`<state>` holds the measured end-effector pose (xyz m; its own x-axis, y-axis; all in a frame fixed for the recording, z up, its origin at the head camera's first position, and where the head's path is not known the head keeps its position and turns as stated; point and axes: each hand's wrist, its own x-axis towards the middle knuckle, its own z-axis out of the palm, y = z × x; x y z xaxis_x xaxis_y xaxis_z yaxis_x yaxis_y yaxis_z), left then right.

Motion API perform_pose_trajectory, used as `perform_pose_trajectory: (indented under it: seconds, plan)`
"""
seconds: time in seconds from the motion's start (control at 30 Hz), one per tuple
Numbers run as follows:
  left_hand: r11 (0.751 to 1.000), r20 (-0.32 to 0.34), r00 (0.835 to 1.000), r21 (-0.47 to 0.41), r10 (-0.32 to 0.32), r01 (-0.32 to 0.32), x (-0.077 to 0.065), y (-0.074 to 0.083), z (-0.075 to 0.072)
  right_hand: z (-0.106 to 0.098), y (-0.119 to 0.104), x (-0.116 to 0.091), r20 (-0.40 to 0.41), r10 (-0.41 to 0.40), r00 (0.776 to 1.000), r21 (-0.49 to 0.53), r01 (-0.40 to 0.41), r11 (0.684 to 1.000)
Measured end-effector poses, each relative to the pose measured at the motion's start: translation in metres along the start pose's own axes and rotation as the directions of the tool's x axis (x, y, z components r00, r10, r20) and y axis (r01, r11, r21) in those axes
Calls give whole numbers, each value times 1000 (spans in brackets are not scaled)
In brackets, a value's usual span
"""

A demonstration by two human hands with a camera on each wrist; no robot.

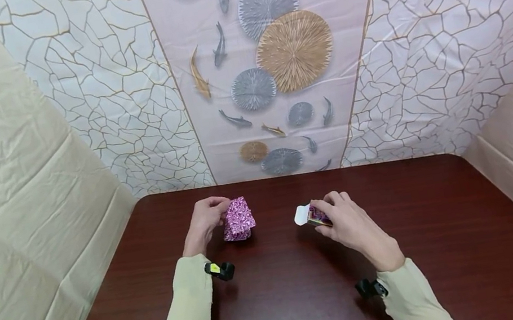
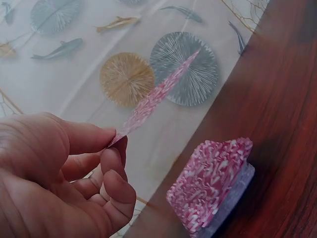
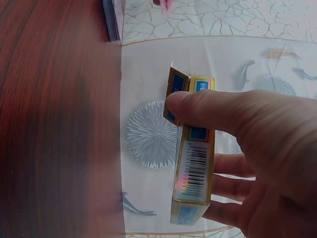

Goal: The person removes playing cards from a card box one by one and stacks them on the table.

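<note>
My left hand [image 1: 205, 220] pinches a thin playing card [image 2: 153, 101] between thumb and fingertips. The card's back has a pink and white swirl pattern, and it tilts up nearly edge-on in the left wrist view. Just below it on the table sits a stack of cards [image 2: 210, 183] with the same back, partly hidden by the held card in the head view. To the right, my right hand [image 1: 352, 223] grips a small card box [image 3: 193, 171], gold-edged with a barcode on its side. The box's white end flap [image 1: 302, 215] sticks out toward the left, and my thumb lies across the box near that end.
The dark red-brown table [image 1: 285, 292] has rounded far corners. Behind it hangs a cloth [image 1: 373, 122] printed with fish, round discs and gold crackle lines, and pale fabric [image 1: 0, 228] drapes the left side. Each wrist wears a small black camera.
</note>
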<state>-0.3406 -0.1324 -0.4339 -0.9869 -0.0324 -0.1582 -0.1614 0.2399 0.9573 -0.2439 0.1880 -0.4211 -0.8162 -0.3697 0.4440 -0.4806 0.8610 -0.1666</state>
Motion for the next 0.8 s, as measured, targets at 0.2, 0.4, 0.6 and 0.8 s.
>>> perform_pose_trajectory:
  seconds: [0.2, 0.4, 0.6, 0.8]
  plan:
    - [999, -19, 999, 25, -48, 49, 9, -3, 2, 0, -1, 0, -11, -10, 1000, 1, 10, 1000]
    - [998, -32, 998, 28, -54, 54, 18, -4, 3, 2, 1, -1, -14, -8, 1000, 4, 8, 1000]
    - [997, -21, 997, 33, -76, 76, 25, -8, 6, 2, 1, -1, -13, -5, 1000, 8, 5, 1000]
    - [991, -38, 995, 96, -87, 91, 31, -13, 4, 2, 0, 0, -10, -7, 1000, 6, 7, 1000]
